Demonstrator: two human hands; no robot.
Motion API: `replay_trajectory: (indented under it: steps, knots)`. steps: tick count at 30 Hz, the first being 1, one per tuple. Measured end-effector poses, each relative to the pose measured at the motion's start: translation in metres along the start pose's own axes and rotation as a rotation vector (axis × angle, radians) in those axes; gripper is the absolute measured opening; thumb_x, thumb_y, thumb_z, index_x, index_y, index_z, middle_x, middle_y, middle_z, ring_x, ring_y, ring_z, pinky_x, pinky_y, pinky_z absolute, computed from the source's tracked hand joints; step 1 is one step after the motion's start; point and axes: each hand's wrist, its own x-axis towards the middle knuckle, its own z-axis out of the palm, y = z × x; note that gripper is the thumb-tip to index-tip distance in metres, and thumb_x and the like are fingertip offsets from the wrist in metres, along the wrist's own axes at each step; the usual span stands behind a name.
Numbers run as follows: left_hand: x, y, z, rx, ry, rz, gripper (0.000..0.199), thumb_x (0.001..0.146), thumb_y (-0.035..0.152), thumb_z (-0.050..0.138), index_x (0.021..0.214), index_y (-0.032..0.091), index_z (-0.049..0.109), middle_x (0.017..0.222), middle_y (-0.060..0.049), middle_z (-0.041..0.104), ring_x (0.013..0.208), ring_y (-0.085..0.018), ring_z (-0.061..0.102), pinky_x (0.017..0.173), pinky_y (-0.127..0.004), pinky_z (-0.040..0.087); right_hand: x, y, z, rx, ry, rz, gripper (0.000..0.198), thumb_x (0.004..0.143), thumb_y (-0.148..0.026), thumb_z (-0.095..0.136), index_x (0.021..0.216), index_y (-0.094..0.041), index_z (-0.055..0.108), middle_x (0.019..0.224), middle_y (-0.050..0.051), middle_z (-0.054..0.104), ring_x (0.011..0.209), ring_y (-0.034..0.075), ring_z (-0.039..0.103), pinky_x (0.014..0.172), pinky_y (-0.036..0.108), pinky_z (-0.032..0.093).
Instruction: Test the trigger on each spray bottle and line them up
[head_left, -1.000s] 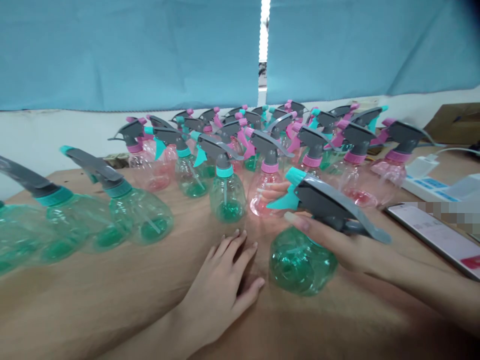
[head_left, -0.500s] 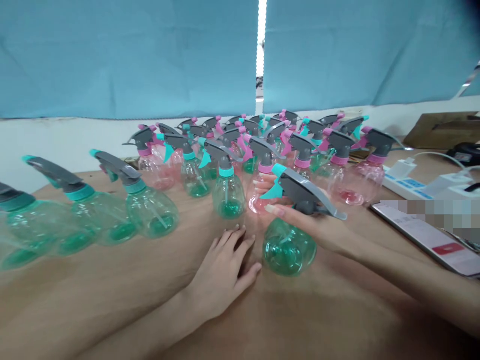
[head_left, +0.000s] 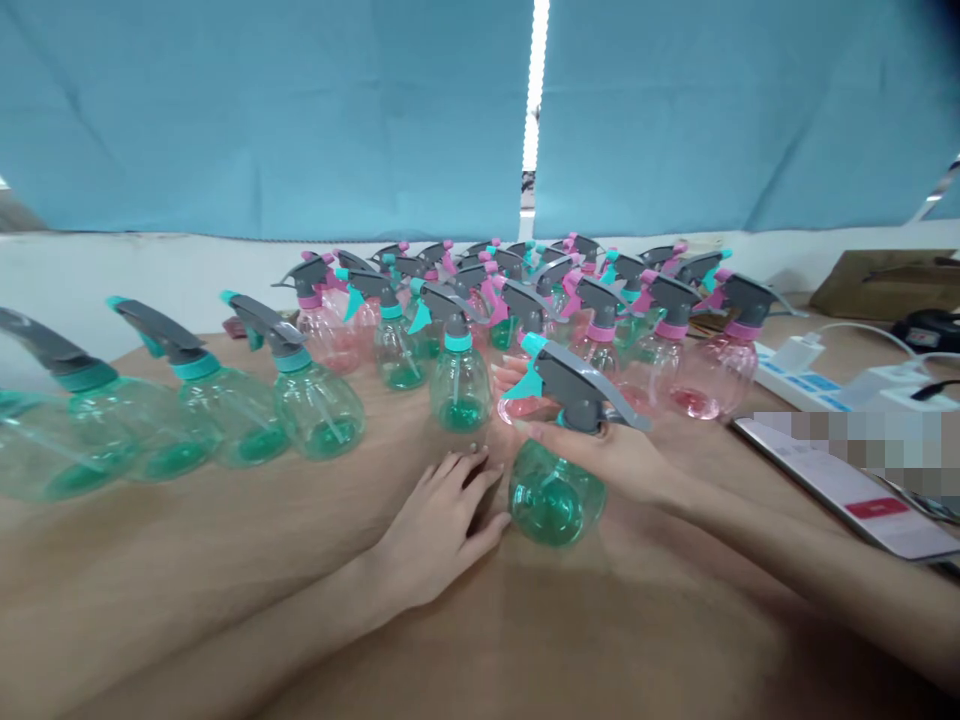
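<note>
My right hand grips the neck of a green spray bottle just under its grey sprayer head. The bottle has a turquoise nozzle and trigger, stands nearly upright and shows green at its base; whether it touches the table cannot be made out. My left hand rests palm down on the table, fingers spread and holding nothing, its thumb close to the held bottle. Straight ahead stands another green spray bottle. Behind the right hand's fingers is a pink bottle, partly hidden.
Several green spray bottles line the left side. A dense group of pink and green ones, including a pink spray bottle, fills the back. At right are a phone, a power strip with plugs and a brown package. A blue curtain hangs behind.
The view has shifted slightly, bringing more of the left row into sight. The held bottle and my right hand sit a little farther left. Both hands keep the same pose.
</note>
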Motion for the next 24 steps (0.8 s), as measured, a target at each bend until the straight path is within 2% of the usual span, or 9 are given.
replay_trajectory:
  steps: [3, 5, 8, 11, 14, 17, 20, 22, 24]
  knots:
    - [-0.009, -0.008, -0.003, -0.002, 0.008, -0.018, 0.039, 0.096, 0.035, 0.049, 0.132, 0.019, 0.048, 0.135, -0.011, 0.051, 0.123, -0.028, 0.047, 0.101, -0.044, 0.038, 0.0, 0.001, -0.001, -0.011, -0.057, 0.005, 0.019, 0.076, -0.038, 0.061, 0.089, -0.024, 0.063, 0.073, 0.0, 0.068, 0.062, 0.017, 0.061, 0.051, 0.029, 0.048]
    - [-0.016, -0.014, -0.006, 0.006, 0.012, -0.037, 0.04, 0.097, 0.035, 0.048, 0.133, 0.018, 0.047, 0.135, -0.011, 0.051, 0.123, -0.027, 0.046, 0.102, -0.045, 0.037, 0.0, 0.004, 0.0, -0.01, -0.085, 0.008, 0.019, 0.076, -0.038, 0.061, 0.085, -0.022, 0.064, 0.069, 0.0, 0.067, 0.061, 0.017, 0.061, 0.053, 0.03, 0.049]
    - [-0.023, -0.02, -0.009, 0.018, 0.008, -0.057, 0.041, 0.097, 0.035, 0.048, 0.133, 0.016, 0.047, 0.136, -0.011, 0.05, 0.124, -0.027, 0.045, 0.103, -0.044, 0.035, 0.001, 0.006, 0.001, 0.03, -0.127, -0.001, 0.018, 0.075, -0.036, 0.063, 0.081, -0.02, 0.065, 0.075, 0.002, 0.069, 0.066, 0.017, 0.062, 0.06, 0.032, 0.051]
    - [-0.024, -0.02, -0.011, 0.025, 0.0, -0.068, 0.041, 0.097, 0.035, 0.048, 0.133, 0.016, 0.047, 0.136, -0.011, 0.051, 0.124, -0.027, 0.045, 0.104, -0.045, 0.035, 0.002, 0.005, 0.003, 0.114, -0.208, -0.035, 0.014, 0.077, -0.028, 0.064, 0.089, -0.022, 0.065, 0.086, 0.001, 0.069, 0.069, 0.015, 0.062, 0.068, 0.032, 0.052]
    - [-0.023, -0.019, -0.011, 0.025, -0.002, -0.076, 0.041, 0.096, 0.034, 0.048, 0.133, 0.017, 0.048, 0.136, -0.011, 0.051, 0.124, -0.028, 0.046, 0.103, -0.045, 0.036, 0.003, 0.004, 0.004, 0.204, -0.28, -0.089, 0.017, 0.08, -0.021, 0.061, 0.096, -0.026, 0.066, 0.096, 0.001, 0.068, 0.083, 0.016, 0.064, 0.079, 0.034, 0.051]
    - [-0.023, -0.018, -0.01, 0.024, 0.0, -0.079, 0.04, 0.097, 0.035, 0.047, 0.133, 0.017, 0.048, 0.136, -0.011, 0.051, 0.124, -0.027, 0.046, 0.103, -0.044, 0.036, 0.002, 0.004, 0.004, 0.198, -0.291, -0.114, 0.017, 0.083, -0.021, 0.057, 0.095, -0.027, 0.067, 0.086, 0.0, 0.068, 0.092, 0.017, 0.063, 0.084, 0.034, 0.05]
    - [-0.024, -0.02, -0.008, 0.026, 0.004, -0.078, 0.041, 0.097, 0.036, 0.046, 0.133, 0.017, 0.047, 0.136, -0.011, 0.051, 0.124, -0.028, 0.046, 0.103, -0.045, 0.036, 0.0, 0.005, 0.004, 0.134, -0.256, -0.075, 0.015, 0.081, -0.019, 0.055, 0.088, -0.026, 0.066, 0.068, -0.003, 0.061, 0.069, 0.015, 0.06, 0.069, 0.031, 0.05]
    - [-0.025, -0.021, -0.007, 0.027, 0.005, -0.074, 0.042, 0.097, 0.038, 0.045, 0.134, 0.017, 0.047, 0.137, -0.011, 0.05, 0.125, -0.028, 0.045, 0.104, -0.045, 0.035, -0.002, 0.004, 0.004, 0.084, -0.21, -0.022, 0.01, 0.077, -0.02, 0.055, 0.081, -0.025, 0.062, 0.056, -0.006, 0.049, 0.05, 0.012, 0.049, 0.052, 0.026, 0.044]
    - [-0.025, -0.022, -0.006, 0.03, 0.006, -0.071, 0.042, 0.098, 0.039, 0.045, 0.134, 0.018, 0.046, 0.137, -0.011, 0.05, 0.125, -0.028, 0.044, 0.104, -0.045, 0.034, -0.002, 0.002, 0.004, 0.059, -0.179, 0.01, 0.004, 0.074, -0.022, 0.056, 0.077, -0.025, 0.058, 0.051, -0.007, 0.041, 0.043, 0.01, 0.038, 0.044, 0.024, 0.037]
